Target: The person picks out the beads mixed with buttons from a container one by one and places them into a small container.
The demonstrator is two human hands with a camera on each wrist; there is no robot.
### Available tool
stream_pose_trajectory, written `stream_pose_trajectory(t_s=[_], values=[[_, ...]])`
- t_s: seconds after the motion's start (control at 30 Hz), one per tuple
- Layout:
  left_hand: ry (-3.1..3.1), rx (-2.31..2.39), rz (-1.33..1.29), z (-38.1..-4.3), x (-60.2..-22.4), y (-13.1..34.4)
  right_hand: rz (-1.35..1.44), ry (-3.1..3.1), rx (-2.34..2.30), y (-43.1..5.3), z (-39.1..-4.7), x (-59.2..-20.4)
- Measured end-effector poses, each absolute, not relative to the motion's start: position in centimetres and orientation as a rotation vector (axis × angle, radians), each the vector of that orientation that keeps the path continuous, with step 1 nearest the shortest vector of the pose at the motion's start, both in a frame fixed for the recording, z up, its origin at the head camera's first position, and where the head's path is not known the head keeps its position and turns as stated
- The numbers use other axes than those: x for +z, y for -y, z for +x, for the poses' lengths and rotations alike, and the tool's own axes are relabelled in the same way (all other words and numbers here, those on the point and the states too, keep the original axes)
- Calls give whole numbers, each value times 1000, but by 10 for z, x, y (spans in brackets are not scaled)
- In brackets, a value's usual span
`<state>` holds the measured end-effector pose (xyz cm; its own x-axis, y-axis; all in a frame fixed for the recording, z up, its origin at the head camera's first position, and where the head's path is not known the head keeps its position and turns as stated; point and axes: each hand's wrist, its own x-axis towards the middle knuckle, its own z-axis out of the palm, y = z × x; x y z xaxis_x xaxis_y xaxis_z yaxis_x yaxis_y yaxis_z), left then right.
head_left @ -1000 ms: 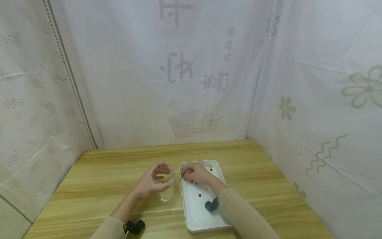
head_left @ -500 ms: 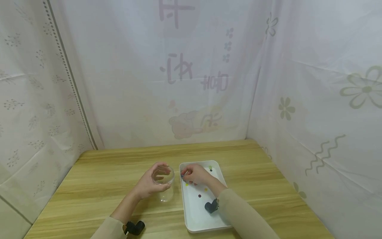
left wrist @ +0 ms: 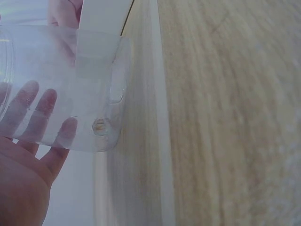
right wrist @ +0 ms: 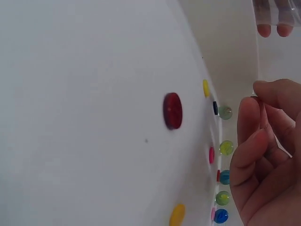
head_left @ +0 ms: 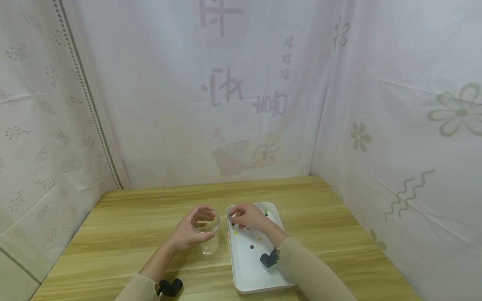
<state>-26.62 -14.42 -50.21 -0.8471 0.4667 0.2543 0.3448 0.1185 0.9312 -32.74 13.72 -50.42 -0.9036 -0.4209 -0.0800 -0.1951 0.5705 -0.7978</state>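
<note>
A clear, open-topped plastic jar [head_left: 210,244] stands upright on the table, and my left hand [head_left: 190,230] holds it with fingers and thumb curved round its upper part. Through its wall, the left wrist view shows the fingers [left wrist: 46,106] spread against the far side. My right hand [head_left: 247,217] is over the far left corner of a white tray [head_left: 241,278], thumb and forefinger pinched together. A small glassy marble [head_left: 230,217] shows at those fingertips in the head view; in the right wrist view the fingers [right wrist: 249,115] mostly hide what they pinch.
Several glass marbles, such as a yellow-green one [right wrist: 226,147], line the tray's far side. Flat button-like discs lie about the tray: a dark red one [right wrist: 173,111], yellow ones [right wrist: 205,88] and a black one [right wrist: 215,108]. Patterned curtains [head_left: 169,125] enclose the table [head_left: 150,198].
My right hand's fingertips have shifted slightly toward the tray's far edge, showing a dark disc beneath them. The left hand and the jar stay in place.
</note>
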Motion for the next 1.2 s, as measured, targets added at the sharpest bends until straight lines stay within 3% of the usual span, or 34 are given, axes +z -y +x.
stream_pose_trajectory(t_s=[1.2], values=[[-2289, 1852, 808, -266, -501, 143, -482, -2422, -1638, -158, -324, -486]])
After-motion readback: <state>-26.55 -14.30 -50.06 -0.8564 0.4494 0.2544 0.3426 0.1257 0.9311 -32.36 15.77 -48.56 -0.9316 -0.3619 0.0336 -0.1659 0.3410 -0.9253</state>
